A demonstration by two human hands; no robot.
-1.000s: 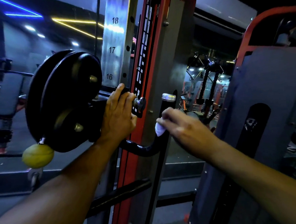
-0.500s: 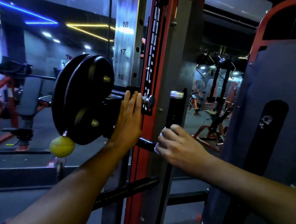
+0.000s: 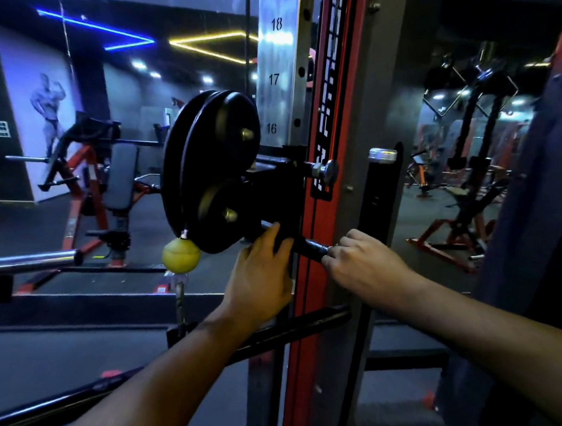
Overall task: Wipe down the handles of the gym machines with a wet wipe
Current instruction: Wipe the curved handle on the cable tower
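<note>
A black curved handle (image 3: 309, 245) sticks out from the pulley carriage of a red and grey cable machine (image 3: 313, 276). My right hand (image 3: 358, 267) is wrapped around the handle's right part; the wet wipe is hidden under its fingers. My left hand (image 3: 260, 276) rests against the black carriage block just left of the handle, fingers fairly straight and pointing up. A chrome pin knob (image 3: 328, 172) sits above the handle.
Black pulley wheels (image 3: 211, 164) and a yellow ball stopper (image 3: 181, 254) hang left of my hands. A numbered steel upright (image 3: 280, 81) rises behind. A chrome bar (image 3: 29, 261) juts in at left. A grey padded machine (image 3: 535, 197) stands close at right.
My left hand has slid down from the carriage near the pin knob to below the pulley. My right hand moved left along the handle, and the white wipe no longer shows.
</note>
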